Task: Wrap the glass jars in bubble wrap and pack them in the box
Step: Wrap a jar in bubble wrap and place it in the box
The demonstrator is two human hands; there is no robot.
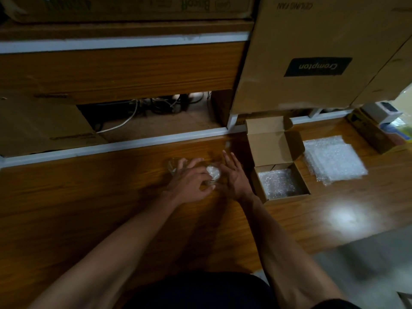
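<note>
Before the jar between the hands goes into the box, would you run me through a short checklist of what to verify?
1. Jar held: ok, left hand curls over it; right hand is beside it with straight fingers.
2. Jar fully wrapped: cannot tell, only white wrap at its top shows.
3. Small box open: ok, lid flap stands up behind.
4. Box padded: ok, bubble wrap lies inside.
5. Spare bubble wrap sheets: ok, stacked right of the box.
6. Second glass jar: not ok, bare behind the left hand.
</note>
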